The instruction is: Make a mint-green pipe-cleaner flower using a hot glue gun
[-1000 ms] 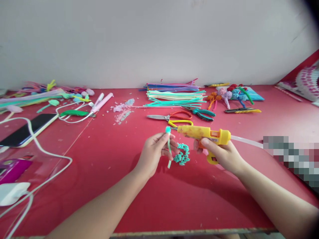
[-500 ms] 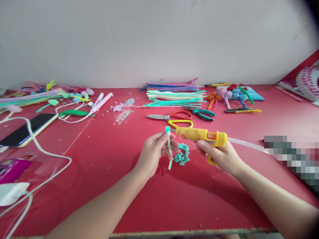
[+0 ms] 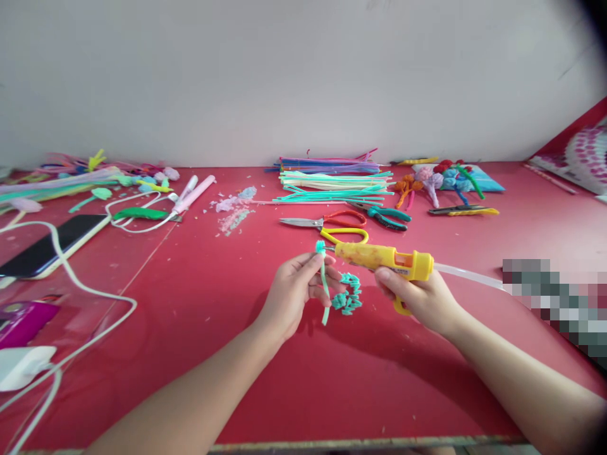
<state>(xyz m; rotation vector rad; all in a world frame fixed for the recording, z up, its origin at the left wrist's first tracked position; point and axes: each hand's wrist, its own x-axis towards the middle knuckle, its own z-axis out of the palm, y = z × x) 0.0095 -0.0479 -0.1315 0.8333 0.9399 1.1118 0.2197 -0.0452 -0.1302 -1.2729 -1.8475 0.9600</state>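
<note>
My left hand [image 3: 300, 284] pinches a light green pipe cleaner stem [image 3: 324, 281] between thumb and fingers. A tuft of teal pieces [image 3: 320, 247] sits at the stem's top. My right hand [image 3: 422, 294] is wrapped round a yellow glue gun [image 3: 374, 256], which points left. Its metal nozzle meets or nearly touches the right side of the tuft. From the gun's rear runs a clear glue stick [image 3: 467, 276]. A loose pile of short teal pipe cleaner pieces [image 3: 349, 297] lies on the table just beyond my left fingertips.
Scissors [image 3: 327, 226] and teal pliers [image 3: 386, 218] lie ahead of my hands. Behind them are pipe cleaner bundles [image 3: 334, 180]. Finished fuzzy flowers [image 3: 431, 180] and a cutter [image 3: 465, 210] lie at right. A phone [image 3: 52, 246] and white cable [image 3: 95, 292] are at left.
Almost nothing differs. The whole view has shifted very slightly, while the glue gun stays at the tuft and both hands keep their hold.
</note>
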